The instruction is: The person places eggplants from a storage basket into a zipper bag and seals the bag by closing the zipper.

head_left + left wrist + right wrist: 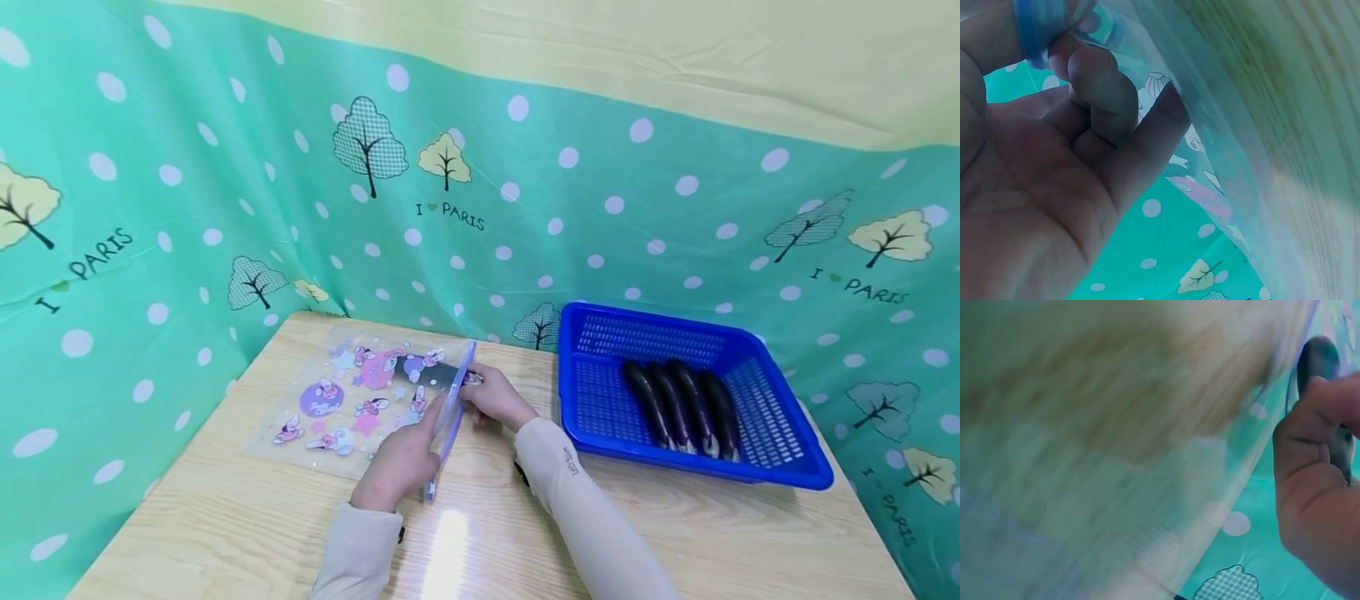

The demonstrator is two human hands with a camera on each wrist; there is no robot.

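A clear zip bag (300, 446) printed with pink and purple cartoon figures lies on the table, its purple-edged mouth facing right. My left hand (399, 465) pinches the near part of that mouth; in the left wrist view its fingers (1107, 81) curl at the clear plastic. At the far part of the mouth, my right hand (498, 398) grips the stem end of a dark eggplant (427, 373). Most of this eggplant shows through the bag's film, lying inside. The right wrist view has the eggplant (1317, 362) between the thumb and fingers, partly hidden by them.
A blue plastic basket (573, 400) stands on the right of the wooden table (247, 508). Several eggplants (678, 408) lie side by side in it. Behind and to the left hangs a green dotted curtain (465, 275), close to the table's edges.
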